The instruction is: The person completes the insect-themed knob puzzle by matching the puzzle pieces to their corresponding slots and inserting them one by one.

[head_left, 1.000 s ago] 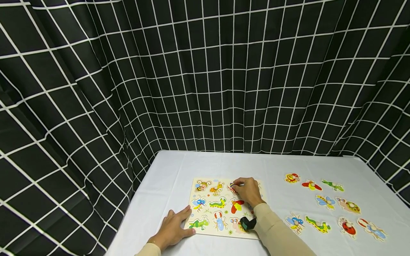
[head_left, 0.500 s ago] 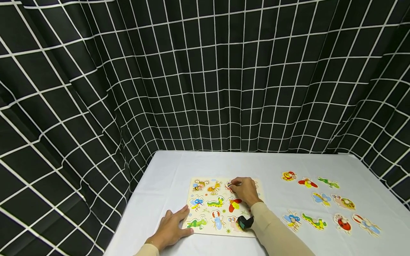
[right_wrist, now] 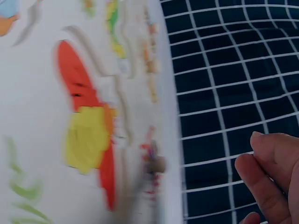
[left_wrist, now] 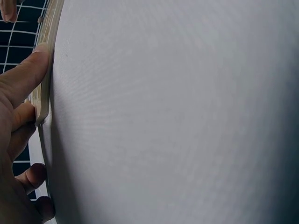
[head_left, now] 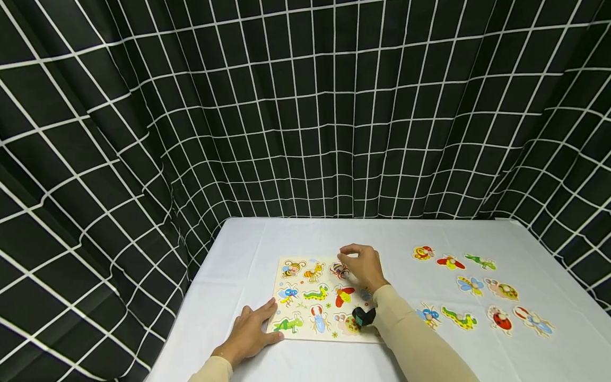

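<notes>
A cream insect puzzle board [head_left: 305,315] lies on the white table. My left hand [head_left: 252,330] rests at its near left corner, thumb against the front edge [left_wrist: 42,88] and fingers along the left side. At the back of the board, the spider piece [head_left: 340,270] lies flat over its place, its small knob [right_wrist: 159,164] standing up in the right wrist view. Just above and right of it is my right hand [head_left: 365,265], thumb and forefinger close together with nothing between them. The red-winged bug picture [right_wrist: 86,140] looks blurred beneath the right wrist camera.
Loose insect pieces lie right of the board, among them a ladybird [head_left: 501,320], a caterpillar [head_left: 459,318], a stag beetle [head_left: 533,321] and a snail [head_left: 502,289]. A black curtain with white grid lines [head_left: 286,132] surrounds the table [head_left: 248,249].
My right hand has let go of the spider piece and risen away from it, leaving it flat on the board. My left hand stays at the corner. The head view has shifted slightly.
</notes>
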A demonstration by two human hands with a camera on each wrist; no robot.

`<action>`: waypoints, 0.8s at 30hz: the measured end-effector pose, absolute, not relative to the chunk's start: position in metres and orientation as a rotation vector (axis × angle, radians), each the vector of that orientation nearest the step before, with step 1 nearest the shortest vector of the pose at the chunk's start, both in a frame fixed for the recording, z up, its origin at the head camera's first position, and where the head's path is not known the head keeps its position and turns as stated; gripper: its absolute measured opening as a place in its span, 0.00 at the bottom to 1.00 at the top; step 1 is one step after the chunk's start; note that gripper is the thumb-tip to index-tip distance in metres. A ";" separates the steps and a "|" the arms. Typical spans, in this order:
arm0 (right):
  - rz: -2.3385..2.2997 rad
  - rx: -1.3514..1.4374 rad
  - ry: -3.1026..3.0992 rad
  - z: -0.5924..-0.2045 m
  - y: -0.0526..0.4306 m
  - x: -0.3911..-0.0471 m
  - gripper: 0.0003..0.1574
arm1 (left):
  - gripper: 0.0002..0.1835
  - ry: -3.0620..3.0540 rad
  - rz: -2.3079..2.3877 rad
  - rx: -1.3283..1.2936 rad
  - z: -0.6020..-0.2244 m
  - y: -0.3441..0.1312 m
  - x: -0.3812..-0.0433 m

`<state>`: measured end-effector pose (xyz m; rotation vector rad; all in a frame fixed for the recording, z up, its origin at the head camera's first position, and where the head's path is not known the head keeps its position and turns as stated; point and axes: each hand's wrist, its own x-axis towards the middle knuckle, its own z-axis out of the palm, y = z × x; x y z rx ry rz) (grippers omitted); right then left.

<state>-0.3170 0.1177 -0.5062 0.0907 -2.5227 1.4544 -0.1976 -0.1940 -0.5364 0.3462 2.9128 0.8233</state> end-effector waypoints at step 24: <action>1.310 0.204 -2.212 -0.388 0.185 -0.294 0.14 | 0.43 2.944 0.793 0.327 -0.536 -0.191 -0.196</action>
